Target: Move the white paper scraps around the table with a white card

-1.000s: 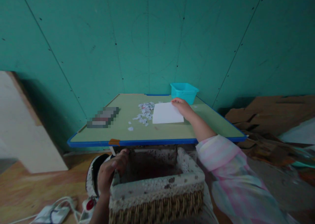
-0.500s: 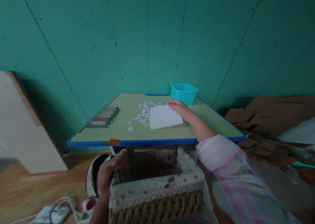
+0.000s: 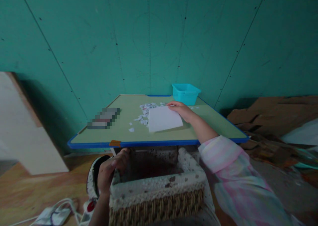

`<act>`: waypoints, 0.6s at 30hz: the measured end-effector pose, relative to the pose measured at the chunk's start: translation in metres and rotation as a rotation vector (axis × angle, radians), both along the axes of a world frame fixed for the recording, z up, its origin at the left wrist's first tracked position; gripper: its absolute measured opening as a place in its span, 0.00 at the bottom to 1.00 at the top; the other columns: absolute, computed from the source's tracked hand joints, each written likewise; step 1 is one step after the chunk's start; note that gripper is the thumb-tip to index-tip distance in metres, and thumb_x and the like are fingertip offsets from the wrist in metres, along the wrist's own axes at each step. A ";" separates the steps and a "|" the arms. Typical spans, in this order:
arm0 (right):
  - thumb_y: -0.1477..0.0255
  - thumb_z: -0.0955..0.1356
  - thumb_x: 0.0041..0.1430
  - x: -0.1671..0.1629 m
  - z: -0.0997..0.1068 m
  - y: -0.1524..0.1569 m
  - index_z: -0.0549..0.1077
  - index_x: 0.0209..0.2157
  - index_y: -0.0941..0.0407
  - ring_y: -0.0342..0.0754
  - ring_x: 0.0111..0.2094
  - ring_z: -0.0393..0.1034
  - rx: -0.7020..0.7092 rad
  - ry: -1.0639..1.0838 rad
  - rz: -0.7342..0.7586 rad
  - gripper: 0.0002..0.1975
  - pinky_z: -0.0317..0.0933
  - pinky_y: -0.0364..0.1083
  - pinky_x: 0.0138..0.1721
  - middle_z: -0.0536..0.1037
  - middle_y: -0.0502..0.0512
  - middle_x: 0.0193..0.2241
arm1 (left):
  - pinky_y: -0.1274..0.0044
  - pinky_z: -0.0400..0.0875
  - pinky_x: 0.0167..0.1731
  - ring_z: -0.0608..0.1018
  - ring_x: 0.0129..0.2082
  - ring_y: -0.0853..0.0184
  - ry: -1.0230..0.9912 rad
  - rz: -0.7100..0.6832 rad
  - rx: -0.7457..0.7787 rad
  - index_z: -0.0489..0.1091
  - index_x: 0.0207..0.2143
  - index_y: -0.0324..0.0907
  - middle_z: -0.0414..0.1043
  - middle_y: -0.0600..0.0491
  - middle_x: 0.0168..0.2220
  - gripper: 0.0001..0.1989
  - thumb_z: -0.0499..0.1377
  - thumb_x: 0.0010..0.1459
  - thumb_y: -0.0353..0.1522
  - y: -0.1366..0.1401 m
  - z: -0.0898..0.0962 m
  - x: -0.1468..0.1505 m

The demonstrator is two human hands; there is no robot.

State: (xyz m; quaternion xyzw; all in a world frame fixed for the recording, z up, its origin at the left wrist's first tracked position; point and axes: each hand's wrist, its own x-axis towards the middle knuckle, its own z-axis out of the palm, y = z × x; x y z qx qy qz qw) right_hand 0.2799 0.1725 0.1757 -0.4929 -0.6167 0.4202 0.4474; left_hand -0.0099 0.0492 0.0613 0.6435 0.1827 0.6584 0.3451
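Note:
Pinched in my right hand (image 3: 182, 111) is a white sheet of paper (image 3: 165, 119), held by its far edge just over the table. Small torn paper scraps (image 3: 146, 112) lie in a loose heap at the sheet's left and far side, partly covered by it. My left hand (image 3: 113, 168) is closed round the left rim of a wicker basket (image 3: 159, 206) lined with spotted cloth. The basket is below the table's front edge, its open top facing up and its inside dark.
The pale green table (image 3: 99, 135) has a blue edge with orange tape. A turquoise bin (image 3: 185, 94) stands at its back right, and a blurred-out flat item (image 3: 103, 118) lies left. White cables and a power strip (image 3: 53, 216) are on the floor; cardboard (image 3: 275, 116) is piled right.
My right hand has shifted slightly left with the sheet, whose near edge now bends more. My left hand still grips the basket, which has barely moved.

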 end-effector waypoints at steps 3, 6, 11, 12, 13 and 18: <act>0.69 0.67 0.49 0.000 0.000 0.000 0.73 0.34 0.56 0.42 0.23 0.62 0.016 0.014 0.001 0.09 0.54 0.42 0.28 0.72 0.46 0.23 | 0.69 0.63 0.29 0.64 0.19 0.65 -0.002 -0.043 0.087 0.64 0.15 0.42 0.63 0.53 0.15 0.23 0.52 0.63 0.38 0.004 0.011 0.001; 0.70 0.68 0.49 0.000 -0.002 0.000 0.73 0.34 0.56 0.42 0.23 0.62 -0.001 -0.008 0.054 0.08 0.54 0.42 0.28 0.72 0.46 0.23 | 0.68 0.63 0.33 0.64 0.19 0.65 0.015 -0.078 0.112 0.64 0.16 0.42 0.63 0.53 0.15 0.23 0.52 0.63 0.37 0.008 0.016 0.000; 0.70 0.68 0.48 0.002 -0.003 -0.001 0.74 0.34 0.56 0.42 0.23 0.63 -0.012 -0.029 0.089 0.09 0.56 0.42 0.28 0.73 0.47 0.22 | 0.68 0.62 0.33 0.63 0.19 0.65 0.054 -0.079 0.147 0.64 0.16 0.42 0.63 0.53 0.15 0.23 0.52 0.64 0.39 0.011 0.014 -0.004; 0.71 0.68 0.48 0.003 -0.003 -0.001 0.74 0.34 0.56 0.42 0.23 0.63 -0.009 -0.026 0.080 0.09 0.56 0.42 0.28 0.73 0.47 0.22 | 0.68 0.62 0.32 0.63 0.18 0.66 0.052 -0.071 0.141 0.64 0.16 0.42 0.63 0.53 0.15 0.23 0.52 0.64 0.38 0.011 0.013 -0.004; 0.71 0.68 0.48 0.003 -0.002 -0.001 0.74 0.34 0.56 0.42 0.23 0.63 -0.007 -0.025 0.073 0.09 0.56 0.42 0.27 0.73 0.47 0.22 | 0.69 0.61 0.31 0.62 0.18 0.66 0.044 -0.063 0.128 0.64 0.16 0.42 0.62 0.54 0.15 0.22 0.52 0.64 0.38 0.010 0.012 -0.004; 0.71 0.69 0.48 0.002 -0.001 -0.004 0.74 0.33 0.56 0.43 0.23 0.64 -0.043 -0.042 0.111 0.08 0.56 0.42 0.27 0.74 0.48 0.23 | 0.68 0.63 0.32 0.62 0.18 0.65 0.035 -0.042 0.134 0.65 0.16 0.42 0.62 0.53 0.14 0.23 0.52 0.64 0.38 0.009 0.012 -0.002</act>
